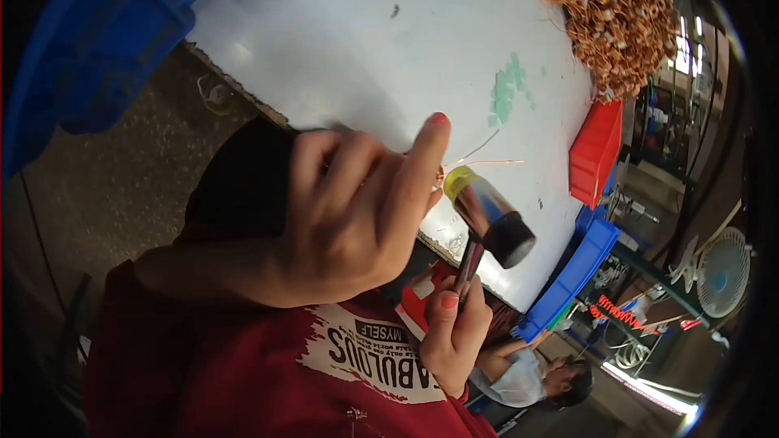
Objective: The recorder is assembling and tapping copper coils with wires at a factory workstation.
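Left hand point(349, 211) is pinching a small copper coil point(441, 174) over the worktop point(365, 49). Right hand point(454, 332), at 5 o'clock, is gripping a mallet point(491, 223) touching it. Risk: a glancing strike catching the left fingertips point(436, 123).

A heap of wire coils point(613, 12) lies at the far right corner of the surface point(365, 40), two bins point(596, 150) hang off its right edge below the heap, a big tub point(89, 40) sits off its left side, and a hammer point(487, 223) hovers over its near edge.
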Demonstrator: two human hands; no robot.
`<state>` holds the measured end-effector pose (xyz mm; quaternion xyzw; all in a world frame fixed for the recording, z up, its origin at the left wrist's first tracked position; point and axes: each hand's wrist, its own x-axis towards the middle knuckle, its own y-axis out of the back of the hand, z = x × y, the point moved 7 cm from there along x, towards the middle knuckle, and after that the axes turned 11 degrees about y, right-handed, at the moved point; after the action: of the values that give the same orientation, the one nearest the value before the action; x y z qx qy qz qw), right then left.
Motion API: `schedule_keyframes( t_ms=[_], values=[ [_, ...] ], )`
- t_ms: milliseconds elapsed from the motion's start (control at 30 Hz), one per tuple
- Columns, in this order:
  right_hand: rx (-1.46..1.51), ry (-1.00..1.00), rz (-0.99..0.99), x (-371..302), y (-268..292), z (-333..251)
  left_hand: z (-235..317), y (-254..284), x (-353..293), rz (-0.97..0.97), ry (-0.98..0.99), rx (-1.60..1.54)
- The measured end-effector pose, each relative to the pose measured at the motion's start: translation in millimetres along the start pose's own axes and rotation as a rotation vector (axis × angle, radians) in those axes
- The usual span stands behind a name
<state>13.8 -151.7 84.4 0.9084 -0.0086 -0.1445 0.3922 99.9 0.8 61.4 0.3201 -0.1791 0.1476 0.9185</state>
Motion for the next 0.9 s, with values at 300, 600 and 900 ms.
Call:
schedule_keyframes(
  t_ms=[300, 600, 900],
  values=[
    [0.012, 0.170, 0.189, 6.2, 9.2, -12.3, 4.0, -6.1, -2.3, 0.044, -0.011, 0.013],
    [0.064, 0.254, 0.194, -12.8, 14.7, 1.1, 5.3, -8.3, -5.3, 0.048, -0.033, -0.018],
    [0.186, 0.331, 0.264, -7.0, 22.5, -13.9, 1.0, -7.0, -3.4, 0.082, -0.025, 0.032]
  ],
)
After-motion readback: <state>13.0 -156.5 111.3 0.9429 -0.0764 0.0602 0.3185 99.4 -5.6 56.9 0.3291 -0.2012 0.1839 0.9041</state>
